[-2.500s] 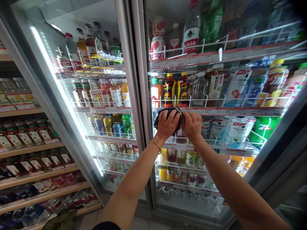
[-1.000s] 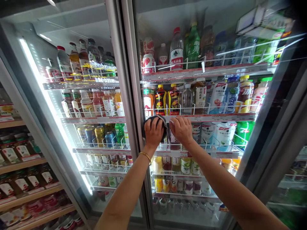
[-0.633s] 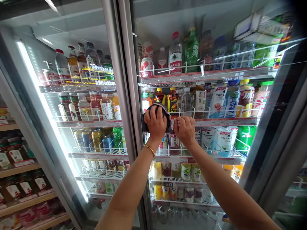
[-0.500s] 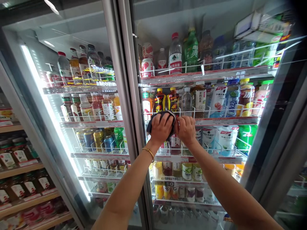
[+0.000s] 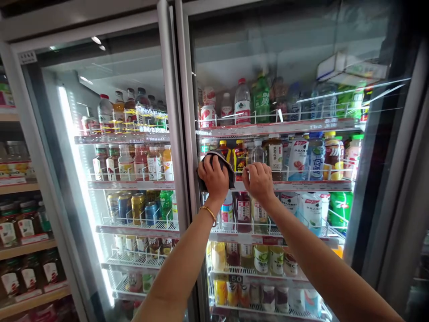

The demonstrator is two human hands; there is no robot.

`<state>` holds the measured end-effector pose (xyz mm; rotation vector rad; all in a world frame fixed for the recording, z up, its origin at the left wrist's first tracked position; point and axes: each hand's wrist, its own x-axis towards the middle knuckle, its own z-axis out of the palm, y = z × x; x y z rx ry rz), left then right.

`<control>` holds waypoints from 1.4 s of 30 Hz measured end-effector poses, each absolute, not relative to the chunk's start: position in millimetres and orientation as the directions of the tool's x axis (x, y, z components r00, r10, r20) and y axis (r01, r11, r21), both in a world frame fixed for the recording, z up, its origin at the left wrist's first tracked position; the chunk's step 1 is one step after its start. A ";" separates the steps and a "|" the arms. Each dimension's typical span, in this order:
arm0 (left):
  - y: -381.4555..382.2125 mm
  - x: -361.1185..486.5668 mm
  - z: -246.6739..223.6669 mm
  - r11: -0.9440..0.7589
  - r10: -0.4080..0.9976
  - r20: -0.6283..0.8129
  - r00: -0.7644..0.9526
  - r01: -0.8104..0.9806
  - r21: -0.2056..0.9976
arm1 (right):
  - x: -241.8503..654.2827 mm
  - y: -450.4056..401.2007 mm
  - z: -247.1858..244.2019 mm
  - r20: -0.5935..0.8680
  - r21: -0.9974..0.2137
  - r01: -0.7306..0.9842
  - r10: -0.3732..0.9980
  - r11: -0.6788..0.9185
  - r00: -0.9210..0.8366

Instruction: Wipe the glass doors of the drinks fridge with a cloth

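Observation:
My left hand (image 5: 214,179) presses a dark cloth (image 5: 229,166) with a pale edge against the right glass door (image 5: 231,49) of a drinks fridge. Its fingers curl over the bunched cloth, close to the door's left frame. A gold-coloured bracelet (image 5: 208,209) circles the left wrist. To the right of the cloth, my right hand (image 5: 259,181) is closed at the same glass, fingers bent and knuckles up. Whatever it holds, if anything, is hidden by the fingers. A gap separates the right hand from the cloth.
Behind the glass, wire shelves hold bottles and cans, among them a green bottle (image 5: 261,96). A metal door frame (image 5: 187,112) divides this door from the left glass door (image 5: 100,58). Further left, wooden shelves (image 5: 30,248) carry jars.
My left hand has slid left with the cloth, away from my right hand, towards the door frame. The right hand stays at about the same spot. The camera view has tilted up slightly.

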<state>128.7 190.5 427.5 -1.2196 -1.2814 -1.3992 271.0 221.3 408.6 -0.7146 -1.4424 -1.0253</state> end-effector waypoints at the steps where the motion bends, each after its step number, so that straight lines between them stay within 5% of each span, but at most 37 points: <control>1: 191.8 130.9 429.9 -0.101 0.012 0.991 -0.133 0.986 0.134 | 269.9 222.9 410.5 0.983 0.176 0.882 -0.131 0.437 -0.131; 8: 186.7 113.3 403.4 -0.163 0.069 0.903 0.423 0.898 -0.408 | 267.5 227.8 406.1 0.982 0.169 0.866 -0.157 0.471 -0.106; 10: 181.7 102.5 391.2 -0.173 0.094 0.860 0.501 0.859 -0.481 | 268.7 227.5 405.5 0.979 0.180 0.867 -0.170 0.465 -0.112; 12: 177.2 93.6 384.2 -0.155 0.115 0.886 0.449 0.889 -0.431 | 269.6 227.4 405.3 0.976 0.189 0.870 -0.183 0.456 -0.116; 15: 175.0 90.2 391.3 -0.120 0.111 0.970 0.214 0.972 -0.201 | 269.5 228.2 404.7 0.976 0.188 0.869 -0.186 0.459 -0.113; 21: 188.0 120.7 446.0 -0.136 -0.017 0.991 -0.130 0.983 0.127 | 268.4 231.8 402.4 0.979 0.161 0.842 -0.189 0.516 -0.072; 25: 196.7 144.6 455.9 -0.161 -0.018 0.997 -0.069 0.985 0.065 | 268.7 234.8 399.7 0.982 0.118 0.780 -0.189 0.615 0.001; 30: 195.6 148.4 413.1 -0.235 0.059 0.919 0.390 0.900 -0.367 | 273.1 236.3 396.0 0.982 0.067 0.728 -0.175 0.683 0.074; 33: 187.3 129.4 385.6 -0.250 0.087 0.857 0.509 0.843 -0.476 | 276.1 234.7 396.0 0.991 0.054 0.723 -0.126 0.688 0.046; 37: 180.4 101.8 385.3 -0.164 0.108 0.957 0.270 0.954 -0.250 | 275.6 231.1 397.8 0.996 0.075 0.774 -0.092 0.629 -0.021; 42: 187.9 110.5 430.0 -0.147 -0.030 0.996 -0.089 0.986 0.084 | 272.0 230.4 398.2 0.991 0.109 0.814 -0.123 0.571 -0.046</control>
